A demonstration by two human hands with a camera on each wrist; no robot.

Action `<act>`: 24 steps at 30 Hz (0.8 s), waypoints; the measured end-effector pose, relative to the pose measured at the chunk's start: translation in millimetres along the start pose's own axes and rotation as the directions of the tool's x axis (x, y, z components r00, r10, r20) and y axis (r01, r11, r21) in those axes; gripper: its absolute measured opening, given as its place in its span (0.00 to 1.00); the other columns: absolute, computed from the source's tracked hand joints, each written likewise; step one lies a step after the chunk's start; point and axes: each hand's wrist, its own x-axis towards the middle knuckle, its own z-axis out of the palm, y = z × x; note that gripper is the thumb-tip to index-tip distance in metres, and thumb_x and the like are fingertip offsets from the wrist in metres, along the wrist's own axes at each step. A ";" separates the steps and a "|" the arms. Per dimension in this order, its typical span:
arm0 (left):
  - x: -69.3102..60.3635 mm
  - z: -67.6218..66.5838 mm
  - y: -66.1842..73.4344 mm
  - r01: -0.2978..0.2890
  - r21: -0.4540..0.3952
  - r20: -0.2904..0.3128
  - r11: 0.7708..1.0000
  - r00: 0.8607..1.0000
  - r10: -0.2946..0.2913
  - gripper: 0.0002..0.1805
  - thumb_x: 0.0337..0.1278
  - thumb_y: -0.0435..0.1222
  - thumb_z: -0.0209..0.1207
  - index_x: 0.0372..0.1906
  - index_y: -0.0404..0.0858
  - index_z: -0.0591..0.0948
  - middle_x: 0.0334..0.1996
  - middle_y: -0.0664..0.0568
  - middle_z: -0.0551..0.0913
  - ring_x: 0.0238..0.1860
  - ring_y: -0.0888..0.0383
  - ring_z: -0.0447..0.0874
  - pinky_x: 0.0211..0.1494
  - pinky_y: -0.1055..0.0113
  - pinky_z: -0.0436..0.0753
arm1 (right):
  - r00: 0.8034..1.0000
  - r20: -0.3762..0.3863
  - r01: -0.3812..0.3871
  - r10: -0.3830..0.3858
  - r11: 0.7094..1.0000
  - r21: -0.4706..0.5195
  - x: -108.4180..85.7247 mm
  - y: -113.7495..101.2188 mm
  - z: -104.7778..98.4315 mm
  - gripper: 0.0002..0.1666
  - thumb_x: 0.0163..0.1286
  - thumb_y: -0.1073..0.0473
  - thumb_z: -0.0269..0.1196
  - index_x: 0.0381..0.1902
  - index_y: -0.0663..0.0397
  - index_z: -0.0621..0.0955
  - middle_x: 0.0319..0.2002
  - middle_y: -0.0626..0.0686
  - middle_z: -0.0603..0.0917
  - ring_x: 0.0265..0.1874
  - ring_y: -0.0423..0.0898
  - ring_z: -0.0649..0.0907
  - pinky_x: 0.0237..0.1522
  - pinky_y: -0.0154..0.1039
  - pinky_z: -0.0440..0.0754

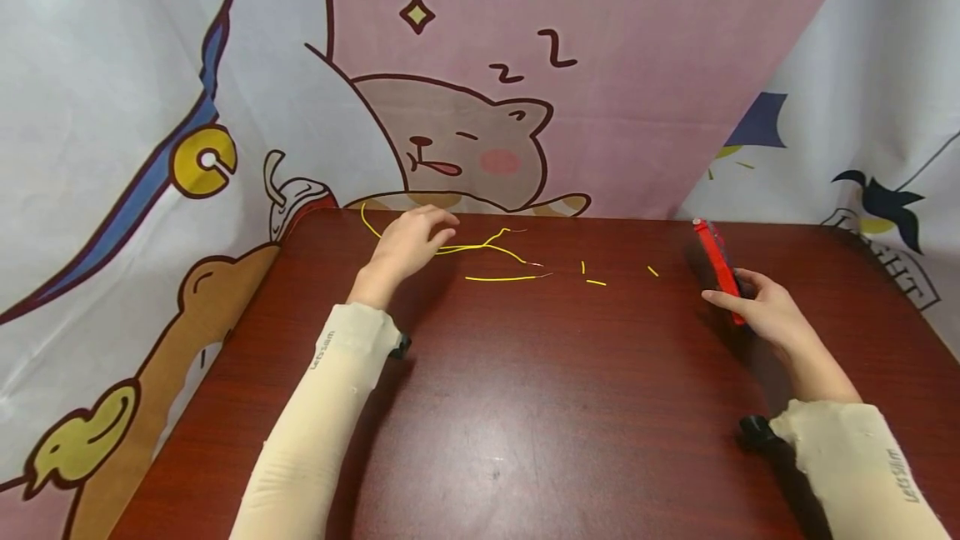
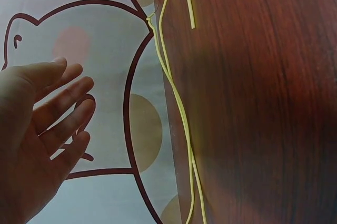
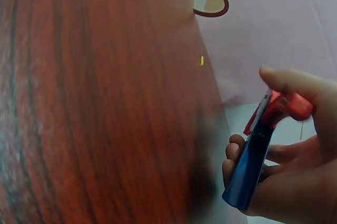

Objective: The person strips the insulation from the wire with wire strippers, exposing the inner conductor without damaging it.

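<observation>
My left hand hovers over yellow wires near the table's back edge, fingers loosely bent and holding nothing. Two of the wires cross, and their right ends show thin bare strands. A shorter yellow wire lies in front of them, also bare at its right end. At the right, my right hand grips a red and blue tool, apparently a wire stripper, raised over the table. From the right wrist view, its blue handle lies between thumb and fingers; the hand covers part of it.
Small yellow pieces of insulation are scattered between the hands on the dark reddish wooden table. A printed cartoon curtain hangs along the back and sides, meeting the table's edge.
</observation>
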 end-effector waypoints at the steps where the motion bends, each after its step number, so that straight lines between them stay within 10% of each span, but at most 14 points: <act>1: -0.2 0.2 -0.2 -0.001 -0.002 -0.003 1.000 1.000 0.001 0.16 0.72 0.46 0.55 0.58 0.50 0.82 0.64 0.53 0.79 0.66 0.50 0.77 0.65 0.52 0.76 | 1.000 0.010 -0.003 0.003 1.000 -0.005 0.1 0.7 0.2 0.56 0.72 0.42 0.59 0.75 0.75 0.45 0.66 0.80 0.63 0.51 0.56 0.74 0.36 0.24 0.69; 15: -3.4 0.8 -2.6 -0.003 -0.010 0.003 1.000 1.000 0.003 0.16 0.72 0.45 0.55 0.58 0.49 0.82 0.65 0.53 0.78 0.68 0.50 0.75 0.66 0.51 0.75 | 1.000 -0.028 -0.014 0.009 0.976 -0.218 5.1 -2.6 8.3 0.58 0.64 0.42 0.68 0.70 0.79 0.54 0.62 0.83 0.60 0.57 0.75 0.64 0.52 0.64 0.69; 24: -3.9 1.1 -4.1 -0.012 -0.006 -0.005 1.000 1.000 0.012 0.16 0.73 0.46 0.54 0.59 0.49 0.81 0.65 0.53 0.78 0.66 0.50 0.76 0.65 0.51 0.76 | 0.998 -0.045 0.024 -0.033 0.980 -0.196 7.2 -3.2 12.2 0.46 0.66 0.47 0.68 0.65 0.77 0.64 0.58 0.78 0.66 0.55 0.71 0.68 0.53 0.63 0.71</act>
